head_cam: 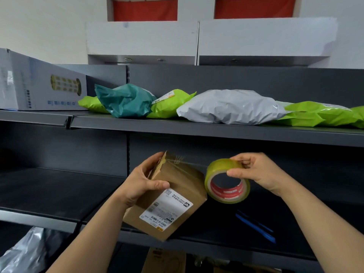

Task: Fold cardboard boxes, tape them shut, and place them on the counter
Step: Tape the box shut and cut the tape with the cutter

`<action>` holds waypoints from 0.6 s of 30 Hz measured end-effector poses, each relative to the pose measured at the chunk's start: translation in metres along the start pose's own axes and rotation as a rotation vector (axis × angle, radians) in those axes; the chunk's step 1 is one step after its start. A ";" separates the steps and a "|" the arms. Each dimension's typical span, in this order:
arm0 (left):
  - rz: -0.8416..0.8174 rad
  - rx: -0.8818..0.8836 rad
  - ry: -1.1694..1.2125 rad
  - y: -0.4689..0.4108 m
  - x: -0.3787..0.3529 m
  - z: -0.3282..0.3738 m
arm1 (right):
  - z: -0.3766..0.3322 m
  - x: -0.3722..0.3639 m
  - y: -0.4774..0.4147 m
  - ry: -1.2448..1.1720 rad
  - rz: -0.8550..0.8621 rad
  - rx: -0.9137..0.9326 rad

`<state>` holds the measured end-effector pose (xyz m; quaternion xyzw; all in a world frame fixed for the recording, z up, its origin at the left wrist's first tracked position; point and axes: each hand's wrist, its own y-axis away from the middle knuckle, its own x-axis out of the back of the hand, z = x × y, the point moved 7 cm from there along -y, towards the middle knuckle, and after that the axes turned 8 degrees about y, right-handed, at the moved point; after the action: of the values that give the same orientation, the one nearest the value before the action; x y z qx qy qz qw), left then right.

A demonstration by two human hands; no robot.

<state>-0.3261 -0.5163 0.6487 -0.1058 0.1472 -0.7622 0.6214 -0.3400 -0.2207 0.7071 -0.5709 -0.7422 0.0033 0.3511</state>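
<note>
Gripping the cardboard box (173,196) by its upper corner, left hand (141,181) tilts it; right hand (258,172) pinches the tape roll (226,181) just beside it, clear tape strip (189,163) stretched between.

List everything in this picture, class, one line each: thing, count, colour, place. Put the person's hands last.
cardboard box: one, brown, before the lower shelf
tape roll: one, yellowish, right of the cardboard box
tool: one, blue, lower shelf
green bags: at least three, green, upper shelf
teal bag: one, teal, upper shelf
grey bag: one, pale grey, upper shelf
printed box: one, pale grey, upper shelf, left
left hand: grips the cardboard box
right hand: pinches the tape roll
</note>
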 end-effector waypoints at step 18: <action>0.129 -0.019 0.371 0.022 0.056 -0.022 | 0.036 -0.071 -0.027 0.069 -0.151 -0.150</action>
<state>-0.3251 -0.5726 0.6195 0.0400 0.2730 -0.7257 0.6303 -0.3742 -0.2764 0.6542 -0.5377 -0.7688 -0.0986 0.3319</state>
